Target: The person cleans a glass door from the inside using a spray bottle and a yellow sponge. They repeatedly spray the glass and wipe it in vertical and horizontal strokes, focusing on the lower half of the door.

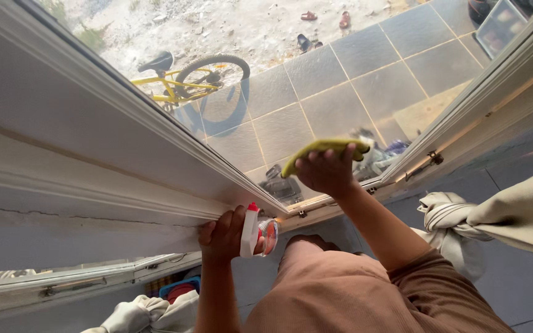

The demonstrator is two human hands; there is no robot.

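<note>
Left hand (222,237), about 7 o'clock from frame centre, is wrapped tight around a spray bottle (255,233), white trigger head with a red tip, clear body. It sits just under the white window frame (155,132), knuckles close to the sill. Judging by size it's light and rigid, probably slick if wet, so best held at the neck under the trigger, as it is now. Long axis runs roughly 12 to 6; the red tip is at the 12 end, can't tell exactly where the nozzle aims. Right hand (327,172), just right of centre, presses a yellow-green cloth (319,150) flat on the glass pane (316,92), fingers spread over it, thumb side low. The cloth is soft, limp, near weightless; it needs palm pressure, not a pinch. Its long axis lies about 8 to 2 and it bunches toward the 2 end. Through the glass: yellow bicycle (186,80) at 11, tiled floor beyond. Beige curtain (513,213) at 4.
</note>
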